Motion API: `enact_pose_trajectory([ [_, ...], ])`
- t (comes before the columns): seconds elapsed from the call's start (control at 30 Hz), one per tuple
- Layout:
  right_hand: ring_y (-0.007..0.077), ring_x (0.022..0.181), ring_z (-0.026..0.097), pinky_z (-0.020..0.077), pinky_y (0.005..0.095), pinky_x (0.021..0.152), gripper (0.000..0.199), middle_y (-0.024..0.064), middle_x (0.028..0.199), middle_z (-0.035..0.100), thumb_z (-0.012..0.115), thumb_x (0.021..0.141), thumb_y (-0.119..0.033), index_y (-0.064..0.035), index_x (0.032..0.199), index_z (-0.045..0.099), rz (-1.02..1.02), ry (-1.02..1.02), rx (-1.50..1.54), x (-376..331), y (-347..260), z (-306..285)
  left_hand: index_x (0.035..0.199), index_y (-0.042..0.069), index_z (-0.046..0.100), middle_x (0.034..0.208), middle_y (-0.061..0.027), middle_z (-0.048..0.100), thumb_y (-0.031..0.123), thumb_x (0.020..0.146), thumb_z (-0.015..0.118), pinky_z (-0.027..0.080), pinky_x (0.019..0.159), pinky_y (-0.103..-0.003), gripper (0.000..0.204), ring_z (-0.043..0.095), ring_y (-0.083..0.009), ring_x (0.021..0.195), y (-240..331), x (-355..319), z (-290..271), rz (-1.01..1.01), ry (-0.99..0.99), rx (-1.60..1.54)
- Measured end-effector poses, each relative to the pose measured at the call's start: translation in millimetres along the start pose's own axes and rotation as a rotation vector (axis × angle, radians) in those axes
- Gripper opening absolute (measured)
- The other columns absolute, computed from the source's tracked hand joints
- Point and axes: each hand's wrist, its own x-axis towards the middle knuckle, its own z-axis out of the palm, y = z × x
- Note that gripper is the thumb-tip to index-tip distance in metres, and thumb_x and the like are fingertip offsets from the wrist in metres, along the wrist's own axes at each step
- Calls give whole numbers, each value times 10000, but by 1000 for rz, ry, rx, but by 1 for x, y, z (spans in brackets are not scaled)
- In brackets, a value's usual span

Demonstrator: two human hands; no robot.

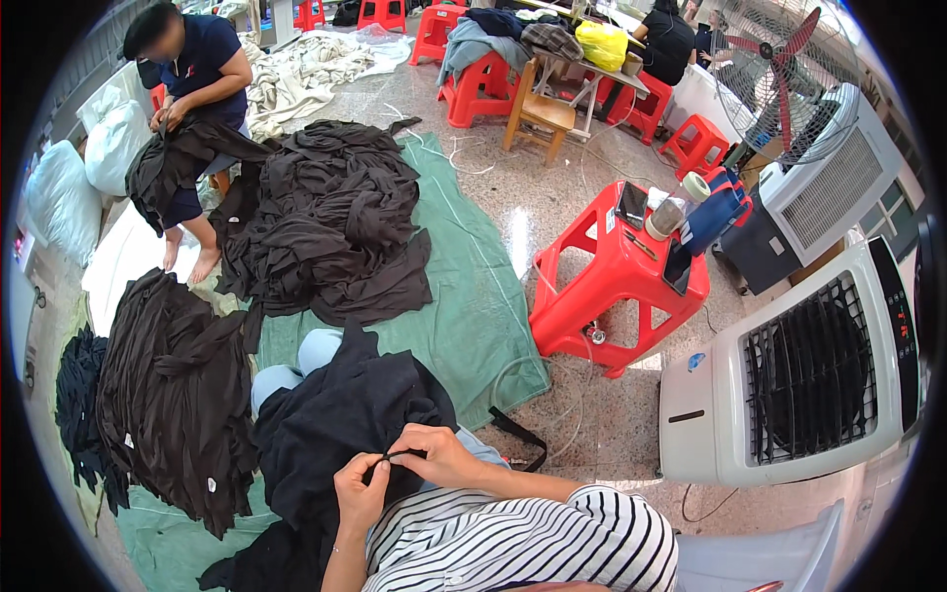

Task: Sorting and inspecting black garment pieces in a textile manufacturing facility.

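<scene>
Across the floor's middle, a green sheet (473, 286) carries a big heap of black garments (330, 227) along its left edge, where a co-worker (192, 74) sits handling another. At its right edge stands a red stool (612, 281). On the wearer's lap lies a black garment (335, 424); the left hand (360, 493) and right hand (439, 454), close together, both pinch its thin strap (400, 456).
</scene>
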Motion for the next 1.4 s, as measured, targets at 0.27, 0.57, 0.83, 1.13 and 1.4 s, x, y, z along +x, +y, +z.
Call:
enact_pose_trajectory([
  [0.27,24,745,520,416,206,666,113,-51,831,619,692,903,-130,-17,915,689,580,-86,679,-6,37,16,806,-38,637,711,54,576,-10,861,622,384,601,-197,64,466,-27,655,-8,-7,14,-119,161,-277],
  [0.57,24,738,518,417,201,665,119,-51,786,623,709,888,-134,-17,889,686,544,-178,642,5,11,4,809,-12,681,738,32,630,-60,832,669,425,600,-192,55,525,-33,632,2,-3,7,-452,240,-594],
  [0.83,256,718,622,447,328,678,147,75,812,655,761,783,-136,-44,866,682,-15,-177,79,5,-23,6,871,40,677,831,-26,668,341,996,567,462,606,-214,345,605,-80,704,-5,1,-7,-819,-138,-726],
  [1.13,262,686,547,408,361,655,132,55,843,610,697,773,-97,-67,895,658,-231,-260,-146,-10,-23,25,686,109,453,692,94,418,46,962,577,297,543,-201,309,341,-9,618,28,37,0,-353,213,-715],
  [1.4,213,686,602,418,323,648,135,32,810,652,731,800,-174,-77,877,677,-151,-170,-232,-2,-18,8,771,42,591,736,78,517,90,950,636,337,597,-168,190,408,-5,657,22,28,-8,-241,282,-620],
])
